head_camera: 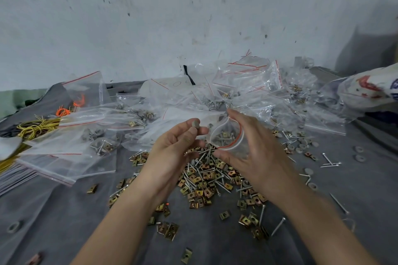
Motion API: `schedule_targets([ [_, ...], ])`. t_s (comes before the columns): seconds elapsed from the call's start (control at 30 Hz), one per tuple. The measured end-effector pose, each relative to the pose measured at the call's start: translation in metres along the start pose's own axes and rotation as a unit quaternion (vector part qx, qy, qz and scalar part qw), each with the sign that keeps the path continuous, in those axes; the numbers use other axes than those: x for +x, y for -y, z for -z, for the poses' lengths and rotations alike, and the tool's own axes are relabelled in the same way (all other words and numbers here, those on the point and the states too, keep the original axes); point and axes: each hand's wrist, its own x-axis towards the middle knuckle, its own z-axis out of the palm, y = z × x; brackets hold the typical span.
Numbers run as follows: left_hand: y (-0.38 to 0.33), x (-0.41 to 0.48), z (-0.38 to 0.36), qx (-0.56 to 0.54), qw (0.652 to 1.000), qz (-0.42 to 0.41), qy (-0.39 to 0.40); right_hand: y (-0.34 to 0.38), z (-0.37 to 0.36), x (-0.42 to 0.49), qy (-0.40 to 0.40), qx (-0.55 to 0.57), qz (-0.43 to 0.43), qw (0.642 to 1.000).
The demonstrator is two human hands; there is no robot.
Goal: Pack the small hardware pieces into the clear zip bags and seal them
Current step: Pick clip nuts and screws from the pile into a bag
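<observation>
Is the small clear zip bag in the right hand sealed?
No: the clear zip bag in the right hand has its red-lined mouth open.

Two hands: left hand (176,146), right hand (247,148). One open bag (226,135) held; one grey disc (195,123) pinched. Near, clips (200,191) and nails (206,156) heaped past counting. Far, filled bags (247,84) piled past counting. Left, one yellow band bundle (36,127). Far right, one printed sack (370,88).
</observation>
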Motion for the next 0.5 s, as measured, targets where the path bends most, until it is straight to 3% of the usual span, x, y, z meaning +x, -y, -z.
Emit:
schedule_targets([
  [0.13, -0.001, -0.001, -0.002, 0.050, 0.998, -0.008, -0.027, -0.001, -0.001, -0.001, -0.002, -0.004, 0.005, 1.000],
  [0.33, -0.010, 0.002, -0.019, 0.254, 0.963, -0.095, -0.004, -0.002, -0.003, 0.001, -0.005, 0.007, 0.005, 1.000],
  [0.5, -0.019, 0.004, -0.025, 0.263, 0.954, -0.139, -0.037, -0.001, -0.003, 0.001, -0.015, 0.004, 0.001, 1.000],
])
